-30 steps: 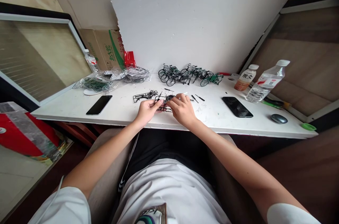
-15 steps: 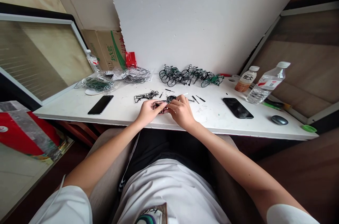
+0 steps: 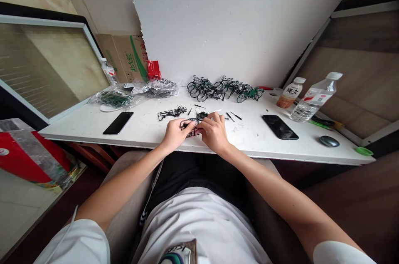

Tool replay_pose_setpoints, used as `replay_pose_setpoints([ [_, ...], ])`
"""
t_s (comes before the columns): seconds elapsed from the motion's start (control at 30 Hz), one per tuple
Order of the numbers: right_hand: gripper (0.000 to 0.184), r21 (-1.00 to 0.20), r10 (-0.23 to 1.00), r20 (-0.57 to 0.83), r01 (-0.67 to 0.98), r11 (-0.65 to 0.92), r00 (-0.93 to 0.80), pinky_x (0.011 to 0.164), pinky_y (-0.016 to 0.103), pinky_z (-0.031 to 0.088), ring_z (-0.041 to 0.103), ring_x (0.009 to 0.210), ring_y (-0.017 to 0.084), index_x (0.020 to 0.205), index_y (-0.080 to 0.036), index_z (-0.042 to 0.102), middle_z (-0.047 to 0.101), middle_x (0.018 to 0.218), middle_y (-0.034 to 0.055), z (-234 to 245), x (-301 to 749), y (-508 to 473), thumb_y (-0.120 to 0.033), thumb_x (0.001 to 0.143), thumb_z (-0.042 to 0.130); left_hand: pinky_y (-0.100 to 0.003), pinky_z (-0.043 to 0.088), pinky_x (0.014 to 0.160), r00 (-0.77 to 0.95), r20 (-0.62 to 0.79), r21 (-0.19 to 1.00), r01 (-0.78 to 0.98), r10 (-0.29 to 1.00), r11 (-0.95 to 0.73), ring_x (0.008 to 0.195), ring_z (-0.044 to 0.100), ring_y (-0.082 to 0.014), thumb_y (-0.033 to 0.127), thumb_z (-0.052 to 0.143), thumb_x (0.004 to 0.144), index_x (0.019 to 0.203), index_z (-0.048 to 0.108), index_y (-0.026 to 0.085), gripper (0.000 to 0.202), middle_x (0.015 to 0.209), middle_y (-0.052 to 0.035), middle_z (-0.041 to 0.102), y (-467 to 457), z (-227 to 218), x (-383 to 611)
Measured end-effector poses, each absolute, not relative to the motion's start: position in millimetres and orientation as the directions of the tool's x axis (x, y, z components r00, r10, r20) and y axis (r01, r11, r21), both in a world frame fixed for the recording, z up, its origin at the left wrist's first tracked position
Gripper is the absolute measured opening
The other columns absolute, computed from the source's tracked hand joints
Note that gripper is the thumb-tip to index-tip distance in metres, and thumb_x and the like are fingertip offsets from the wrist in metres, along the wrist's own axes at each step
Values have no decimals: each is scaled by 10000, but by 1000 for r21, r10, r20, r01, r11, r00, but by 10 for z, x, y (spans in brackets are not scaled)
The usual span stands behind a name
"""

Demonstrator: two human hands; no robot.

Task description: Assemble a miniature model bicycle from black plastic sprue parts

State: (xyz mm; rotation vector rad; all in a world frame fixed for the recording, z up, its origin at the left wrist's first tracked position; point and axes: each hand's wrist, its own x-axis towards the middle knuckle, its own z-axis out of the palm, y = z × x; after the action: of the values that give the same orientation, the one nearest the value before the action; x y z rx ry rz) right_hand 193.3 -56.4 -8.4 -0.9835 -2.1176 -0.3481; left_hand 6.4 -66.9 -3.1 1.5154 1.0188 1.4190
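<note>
- Two bare hands, seen in the head view, meet over the front edge of the white table (image 3: 146,133).
- Left hand (image 3: 175,134): thumb and fingers pinch a black part (image 3: 193,132), thin-barred with a curved section.
- Right hand (image 3: 215,132): fingers drawn together at the right end of the same part; whether the tips grip it or something smaller cannot be told.
- Position of part: between the two hands, above the table near its front edge.
- Beyond the left hand lies a black frame (image 3: 172,113); just beyond the right hand, a round black piece (image 3: 202,116), partly hidden.
- Right of the right hand: thin dark tools (image 3: 236,116).
- Rear of table: small bikes (image 3: 222,89) clustered before a white board (image 3: 237,27); plastic bags (image 3: 114,98) to their left.
- Phones: one at left (image 3: 119,123), one at right (image 3: 280,127), both flat.
- Far right: two bottles (image 3: 316,97), a mouse (image 3: 329,141).
</note>
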Motion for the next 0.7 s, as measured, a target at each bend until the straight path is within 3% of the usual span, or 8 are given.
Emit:
replay_pose_setpoints([
  [0.33, 209, -7, 472, 764, 725, 688, -440, 822, 434, 286, 538, 1026, 291, 876, -221, 668, 683, 819, 61, -91, 1959, -577, -32, 923, 589, -392, 659, 753, 46, 330, 944, -39, 943, -329, 780, 744, -272, 564, 877, 770, 785, 774, 162, 415, 768, -68, 761, -699, 8, 82],
  [0.7, 222, -18, 483, 750, 716, 698, -452, 832, 429, 281, 533, 998, 280, 875, -233, 680, 672, 806, 61, -101, 1975, -580, -72, 966, 558, -378, 671, 723, 28, 319, 946, -64, 947, -317, 684, 706, -211, 526, 863, 809, 716, 709, 166, 402, 700, -27, 686, -775, 28, 123],
])
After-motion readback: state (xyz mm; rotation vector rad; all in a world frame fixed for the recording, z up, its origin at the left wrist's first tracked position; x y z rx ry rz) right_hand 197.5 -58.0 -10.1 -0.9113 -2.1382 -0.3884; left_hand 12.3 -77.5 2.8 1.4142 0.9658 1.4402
